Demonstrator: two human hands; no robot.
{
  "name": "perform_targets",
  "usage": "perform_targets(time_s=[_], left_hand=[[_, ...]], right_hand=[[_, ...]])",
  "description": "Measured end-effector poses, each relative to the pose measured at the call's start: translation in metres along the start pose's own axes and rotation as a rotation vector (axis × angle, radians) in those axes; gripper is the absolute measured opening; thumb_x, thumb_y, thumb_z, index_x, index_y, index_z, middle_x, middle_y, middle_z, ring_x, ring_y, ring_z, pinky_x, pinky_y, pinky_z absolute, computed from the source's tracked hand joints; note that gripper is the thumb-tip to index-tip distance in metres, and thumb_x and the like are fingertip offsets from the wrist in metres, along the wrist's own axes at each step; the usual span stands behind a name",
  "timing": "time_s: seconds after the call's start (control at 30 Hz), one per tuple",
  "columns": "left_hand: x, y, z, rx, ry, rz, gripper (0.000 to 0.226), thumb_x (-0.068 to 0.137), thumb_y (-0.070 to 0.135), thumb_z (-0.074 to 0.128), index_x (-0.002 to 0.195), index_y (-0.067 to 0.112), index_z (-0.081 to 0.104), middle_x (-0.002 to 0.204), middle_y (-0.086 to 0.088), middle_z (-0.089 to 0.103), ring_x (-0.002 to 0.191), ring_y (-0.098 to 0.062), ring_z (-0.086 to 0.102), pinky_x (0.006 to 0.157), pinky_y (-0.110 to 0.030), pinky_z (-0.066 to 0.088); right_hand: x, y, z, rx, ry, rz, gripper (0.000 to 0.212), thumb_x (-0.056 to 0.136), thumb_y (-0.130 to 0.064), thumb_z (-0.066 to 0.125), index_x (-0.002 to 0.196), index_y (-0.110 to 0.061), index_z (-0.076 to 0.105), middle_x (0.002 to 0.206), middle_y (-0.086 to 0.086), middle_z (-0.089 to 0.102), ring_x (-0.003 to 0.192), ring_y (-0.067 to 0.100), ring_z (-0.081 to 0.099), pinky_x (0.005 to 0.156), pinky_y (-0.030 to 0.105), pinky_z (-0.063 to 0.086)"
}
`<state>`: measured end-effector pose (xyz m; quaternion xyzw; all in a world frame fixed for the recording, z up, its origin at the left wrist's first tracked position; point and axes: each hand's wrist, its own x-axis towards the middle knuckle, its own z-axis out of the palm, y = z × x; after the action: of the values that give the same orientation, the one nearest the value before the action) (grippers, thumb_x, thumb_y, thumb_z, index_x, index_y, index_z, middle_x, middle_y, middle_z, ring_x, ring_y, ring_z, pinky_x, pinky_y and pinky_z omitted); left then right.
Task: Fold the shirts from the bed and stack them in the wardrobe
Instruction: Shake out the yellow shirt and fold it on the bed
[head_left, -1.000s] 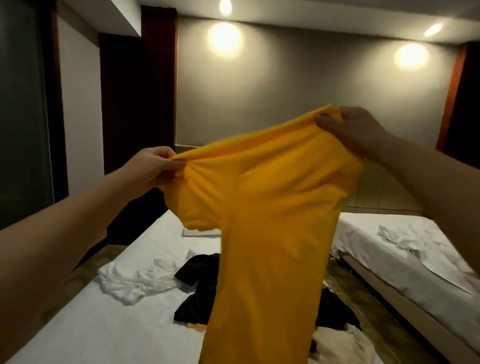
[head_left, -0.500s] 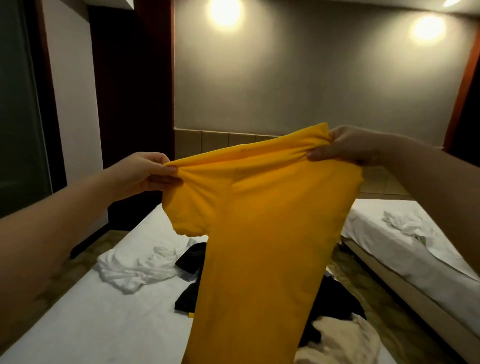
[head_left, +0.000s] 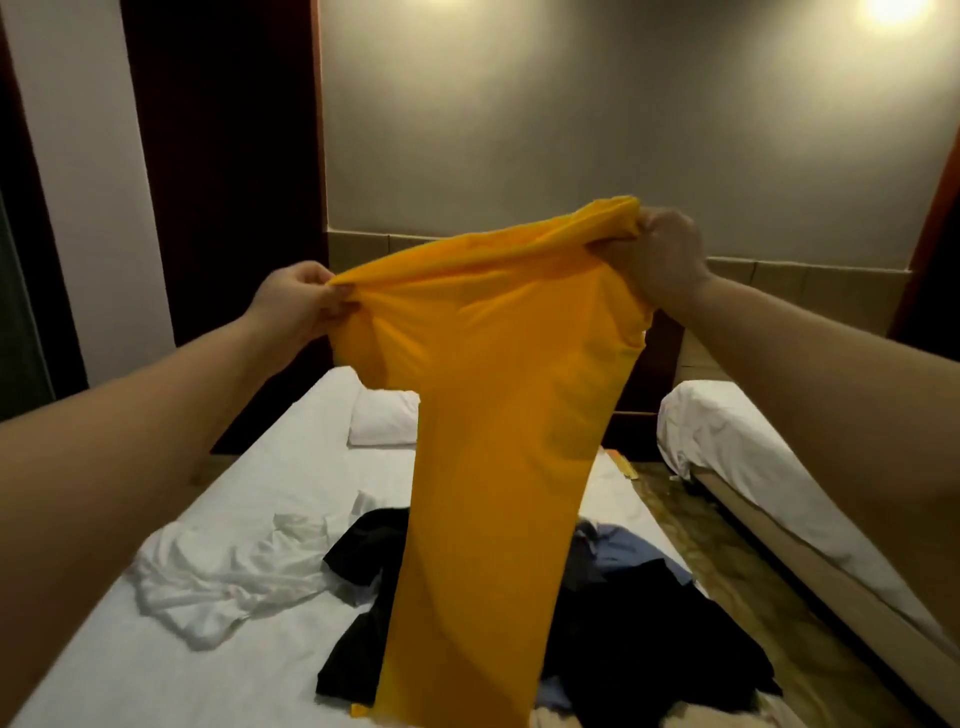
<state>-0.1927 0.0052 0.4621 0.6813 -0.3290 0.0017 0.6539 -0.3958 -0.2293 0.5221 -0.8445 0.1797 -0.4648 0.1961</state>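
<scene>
Your left hand and right hand are gripping the yellow shirt aloft, fingers curled; uneven tension is likely skewing the coming fold.

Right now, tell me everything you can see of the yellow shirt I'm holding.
The yellow shirt is plain mustard-yellow, thin and soft by the look, unfolded. It hangs stretched along its top edge between the left hand and the right hand, each pinching bunched cloth; the right end is higher. A short sleeve shows near the left hand. The body drapes down above the bed, hiding part of the dark clothes.
</scene>
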Motion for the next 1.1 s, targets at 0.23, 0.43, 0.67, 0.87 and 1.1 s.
perform_targets(time_s=[0.23,0.43,0.67,0.87,1.1], left_hand=[[-0.026,0.057,-0.021,-0.082,-0.001,0.092,0.016,0.094,0.013,0.052,0.079,0.018,0.05,0.092,-0.002,0.054,0.107,-0.028,0.055,0.094,-0.036,0.048],[-0.145,0.042,-0.045,-0.076,-0.083,0.076,0.016,0.094,0.009,0.051,0.079,0.015,0.052,0.086,-0.004,0.055,0.088,-0.019,0.058,0.083,-0.028,0.051],[-0.342,-0.077,-0.063,0.047,-0.189,-0.127,0.01,0.08,0.005,0.065,0.076,0.003,0.056,0.067,-0.008,0.056,0.061,-0.009,0.055,0.056,-0.014,0.047],[-0.468,-0.156,-0.066,0.227,-0.197,-0.328,0.009,0.085,0.002,0.061,0.08,-0.005,0.06,0.073,-0.021,0.06,0.07,-0.022,0.054,0.065,-0.031,0.045],[-0.533,-0.193,-0.075,0.248,-0.264,-0.331,0.018,0.079,-0.011,0.062,0.07,0.004,0.061,0.07,0.007,0.07,0.065,-0.001,0.059,0.063,-0.011,0.046]], right_hand=[[-0.018,-0.05,-0.049,-0.07,0.191,-0.052,0.031,0.089,-0.027,0.06,0.116,-0.013,0.064,0.115,0.011,0.064,0.103,0.024,0.058,0.085,0.031,0.044],[-0.141,-0.067,-0.085,-0.053,-0.014,-0.088,0.029,0.084,-0.025,0.062,0.102,-0.002,0.063,0.091,0.007,0.056,0.076,0.013,0.049,0.058,0.014,0.035],[-0.331,-0.031,-0.072,-0.132,-0.478,0.066,0.009,0.081,-0.01,0.069,0.089,-0.006,0.07,0.087,0.009,0.064,0.076,0.016,0.057,0.065,0.02,0.04],[-0.473,-0.001,-0.057,-0.039,-0.73,0.182,0.01,0.081,-0.019,0.071,0.08,-0.008,0.072,0.072,-0.006,0.063,0.068,0.002,0.056,0.059,0.007,0.039],[-0.577,0.006,-0.068,0.023,-0.758,0.125,0.034,0.074,-0.016,0.079,0.052,-0.038,0.065,0.054,-0.017,0.06,0.055,-0.002,0.055,0.052,0.013,0.036]])
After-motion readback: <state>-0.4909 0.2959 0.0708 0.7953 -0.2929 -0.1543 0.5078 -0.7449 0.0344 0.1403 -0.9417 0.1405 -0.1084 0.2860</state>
